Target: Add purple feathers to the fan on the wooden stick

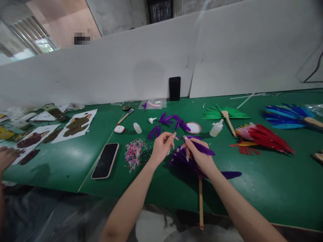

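My right hand (200, 155) pinches a purple feather (205, 149), its broad end pointing right. Close by on the left, my left hand (163, 145) has its fingertips pressed together near the feather's thin end; what lies between them is too small to make out. Below both hands lies a purple feather fan (185, 162), its wooden handle (201, 201) reaching past the table's front edge. More loose purple feathers (165, 118) are spread just beyond my hands, beside a round white lid (193, 127).
Left of my hands are a heap of colourful bits (135, 153), a phone (105, 161) and a small bottle (137, 128). Rightward are a glue bottle (216, 128) and green (224, 113), red (268, 137) and blue (285, 116) feather pieces. Another person's hand (7, 158) is at far left.
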`<state>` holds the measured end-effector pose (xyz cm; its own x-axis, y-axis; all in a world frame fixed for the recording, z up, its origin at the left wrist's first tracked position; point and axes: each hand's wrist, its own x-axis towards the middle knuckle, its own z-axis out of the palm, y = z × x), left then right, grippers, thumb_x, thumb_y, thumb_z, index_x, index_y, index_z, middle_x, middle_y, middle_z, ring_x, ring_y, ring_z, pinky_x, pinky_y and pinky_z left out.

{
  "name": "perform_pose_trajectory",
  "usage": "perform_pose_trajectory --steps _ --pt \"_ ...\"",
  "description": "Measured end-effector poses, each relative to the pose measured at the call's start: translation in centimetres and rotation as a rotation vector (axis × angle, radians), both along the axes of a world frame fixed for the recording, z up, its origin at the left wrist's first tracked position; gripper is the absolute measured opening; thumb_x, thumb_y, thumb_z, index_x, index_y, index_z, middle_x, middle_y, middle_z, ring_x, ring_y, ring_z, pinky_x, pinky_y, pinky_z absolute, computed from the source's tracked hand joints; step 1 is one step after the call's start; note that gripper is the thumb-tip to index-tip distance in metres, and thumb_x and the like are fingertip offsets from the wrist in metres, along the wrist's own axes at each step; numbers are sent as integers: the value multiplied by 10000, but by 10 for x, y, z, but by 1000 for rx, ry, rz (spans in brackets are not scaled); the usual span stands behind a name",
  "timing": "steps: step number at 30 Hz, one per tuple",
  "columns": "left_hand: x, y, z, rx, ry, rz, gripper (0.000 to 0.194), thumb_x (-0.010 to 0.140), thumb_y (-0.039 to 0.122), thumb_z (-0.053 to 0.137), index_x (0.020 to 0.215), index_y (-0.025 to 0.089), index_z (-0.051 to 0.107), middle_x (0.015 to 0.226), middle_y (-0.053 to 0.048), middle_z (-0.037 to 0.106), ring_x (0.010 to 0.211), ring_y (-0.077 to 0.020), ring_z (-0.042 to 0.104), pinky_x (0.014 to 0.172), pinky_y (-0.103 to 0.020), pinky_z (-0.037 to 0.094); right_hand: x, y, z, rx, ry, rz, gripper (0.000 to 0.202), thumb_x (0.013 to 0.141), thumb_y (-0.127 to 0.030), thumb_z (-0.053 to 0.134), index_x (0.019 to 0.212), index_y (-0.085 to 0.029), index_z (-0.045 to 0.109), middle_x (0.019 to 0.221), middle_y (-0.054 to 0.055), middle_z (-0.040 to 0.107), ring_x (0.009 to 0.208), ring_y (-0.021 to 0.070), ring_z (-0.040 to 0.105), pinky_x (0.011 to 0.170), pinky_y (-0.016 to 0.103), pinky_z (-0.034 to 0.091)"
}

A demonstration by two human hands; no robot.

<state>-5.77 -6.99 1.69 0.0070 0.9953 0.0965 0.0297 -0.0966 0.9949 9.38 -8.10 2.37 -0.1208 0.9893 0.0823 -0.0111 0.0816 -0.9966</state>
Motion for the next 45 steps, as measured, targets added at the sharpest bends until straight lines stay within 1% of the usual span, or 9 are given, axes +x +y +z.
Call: perform_pose_trajectory --steps 6,14,19,24,30,33,39,42,45 --pt "3 1 -2 -54 -69 19 314 802 473 602 756 172 528 469 87 466 336 -33 341 340 -163 247 -3 -1 1 35 -70 36 373 858 -460 545 589 -203 568 397 -47 506 383 113 494 474 234 422" --pt "1 2 -8 -126 -132 -31 354 786 508 606 704 183 494 401 123 293 306 -32 263 325 -168 172 0 0 -3 150 -203 -41 411 843 -446 565 506 -214 520 419 -33 525 436 133 519 521 256 416" --pt "-3 2 0 -138 -134 -67 350 773 473 635 672 177 480 375 122 317 297 -26 260 335 -173 155 2 0 -1 131 -201 -45 395 844 -437 569 519 -212 556 410 -36 527 427 132 520 515 254 417" --pt "-7 -1 9 -155 -102 -143 312 771 422 662 686 166 506 371 105 386 315 -30 294 355 -168 208 6 3 1 69 -127 -24 398 841 -439 579 518 -207 566 399 -38 520 437 123 520 544 242 431" --pt "-8 -4 9 -170 -103 -229 324 735 402 704 685 168 487 398 111 391 333 -23 327 362 -152 224 12 7 4 -10 6 25 384 819 -458 600 542 -192 603 401 -33 499 420 115 471 494 245 396" --pt "-9 -5 9 -193 -115 -271 323 721 382 722 690 169 481 408 113 396 324 -22 346 351 -149 224 14 8 5 -12 0 27 378 810 -461 603 543 -193 609 397 -35 495 418 114 466 476 241 385" --pt "-15 -7 14 -347 -153 -399 354 659 354 766 636 169 465 372 122 349 267 -8 289 307 -151 150 27 8 14 136 -246 123 388 840 -438 573 532 -202 582 423 -30 538 440 123 513 526 245 418" --pt "-16 -10 16 -456 -169 -473 367 600 328 792 620 169 462 392 114 380 258 0 273 288 -150 133 37 8 26 281 -393 266 438 878 -409 517 493 -202 530 458 -15 553 469 121 508 516 237 388" --pt "-16 -15 19 -559 -172 -537 349 564 289 793 616 172 467 399 112 388 256 0 264 269 -149 130 44 7 41 430 -525 395 409 896 -373 497 530 -194 543 481 -23 510 461 102 412 475 233 318"
